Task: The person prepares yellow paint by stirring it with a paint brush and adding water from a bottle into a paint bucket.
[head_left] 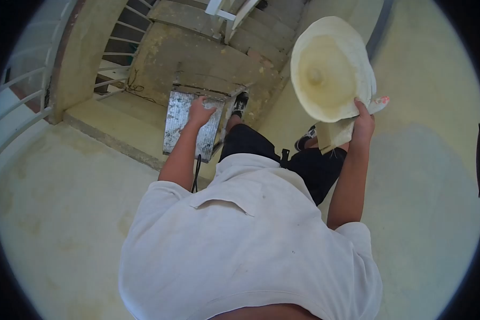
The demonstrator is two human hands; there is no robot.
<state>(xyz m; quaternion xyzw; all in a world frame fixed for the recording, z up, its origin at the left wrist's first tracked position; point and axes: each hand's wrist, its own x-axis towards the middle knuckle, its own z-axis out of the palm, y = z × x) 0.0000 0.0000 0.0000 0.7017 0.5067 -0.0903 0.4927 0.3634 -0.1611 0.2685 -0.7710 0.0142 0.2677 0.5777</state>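
My right hand [364, 125] grips the near edge of a wide cream container [330, 45], its thumb over the rim. The rim is uneven, and pale yellow, paint-like matter lies inside with a small lump in the middle. A boxy cream piece [335, 134] shows just below the container, by my right hand. Beside the rim a small whitish thing with a red tip [381, 102] sticks out. My left hand [201, 112], fingers apart and holding nothing visible, is over the worn, paint-spotted top of a metal stand [177, 124].
Stairs [266, 40] rise ahead, with a white-painted frame [222, 12] on them. White railings [124, 40] and a concrete post [88, 58] stand at the left. A dark cable [197, 173] hangs by the stand. My shoes [240, 104] are beside it. A plain wall [426, 176] runs along the right.
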